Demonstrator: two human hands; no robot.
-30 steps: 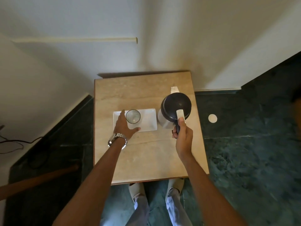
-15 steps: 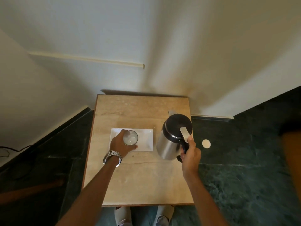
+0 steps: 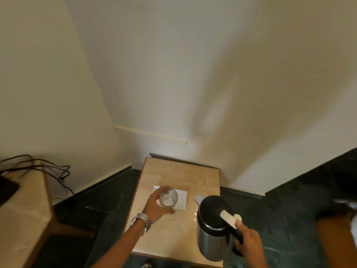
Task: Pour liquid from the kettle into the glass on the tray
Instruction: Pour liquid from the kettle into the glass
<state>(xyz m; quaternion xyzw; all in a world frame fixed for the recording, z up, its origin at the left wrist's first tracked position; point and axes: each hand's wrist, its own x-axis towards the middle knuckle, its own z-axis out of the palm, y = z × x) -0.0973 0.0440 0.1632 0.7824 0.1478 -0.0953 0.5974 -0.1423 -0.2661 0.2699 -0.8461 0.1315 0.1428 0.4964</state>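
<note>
A clear glass (image 3: 168,198) stands on a small white tray (image 3: 182,198) on a beige stone-topped table (image 3: 179,175). My left hand (image 3: 156,205), with a metal watch at the wrist, is wrapped around the glass from the left. A steel kettle (image 3: 211,236) with a black lid and a white lid lever is at the table's front right, upright, and seems lifted off the top. My right hand (image 3: 249,241) grips its black handle. The glass looks empty.
The table stands in a corner against cream walls, with dark green marble floor (image 3: 289,219) around it. At the left is another beige table (image 3: 23,206) with black cables (image 3: 48,169) and a dark device on it.
The camera has tilted up, so the table sits lower in view. My left hand closed around the glass. My right hand brought the kettle nearer and higher at the table's front right.
</note>
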